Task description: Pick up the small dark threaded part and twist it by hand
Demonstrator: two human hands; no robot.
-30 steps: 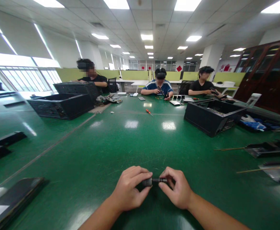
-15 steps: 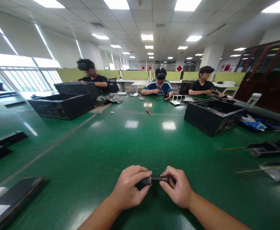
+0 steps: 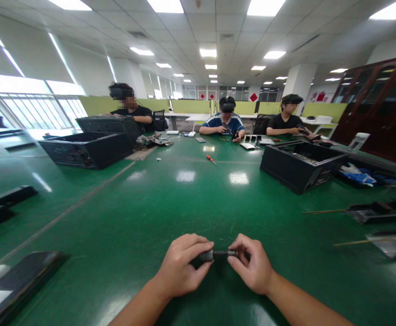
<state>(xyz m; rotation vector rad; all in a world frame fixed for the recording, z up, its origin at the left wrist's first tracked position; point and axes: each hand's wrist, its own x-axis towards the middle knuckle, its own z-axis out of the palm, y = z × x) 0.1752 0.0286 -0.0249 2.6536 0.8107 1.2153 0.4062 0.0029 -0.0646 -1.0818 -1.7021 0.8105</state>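
Observation:
Near the front of the green table, my left hand (image 3: 185, 264) is closed round a dark cylinder (image 3: 207, 255), fingertips on top and thumb below. A thin dark shaft (image 3: 221, 253) runs level from it towards the right. My right hand (image 3: 251, 264) pinches a narrow dark end piece (image 3: 232, 253) on that shaft between thumb and fingers. Most of the end piece is covered by the fingertips. What kind of part this is, I cannot make out.
An orange screwdriver (image 3: 211, 159) lies farther back. Black computer cases (image 3: 85, 149) stand at left, another case (image 3: 296, 165) at right. Dark trays with thin rods (image 3: 323, 211) lie on the right; a flat black panel (image 3: 24, 280) is at front left. Several people sit across the table.
My right hand has shifted slightly to the right, so a little more shaft shows between my hands. My left hand is almost unmoved.

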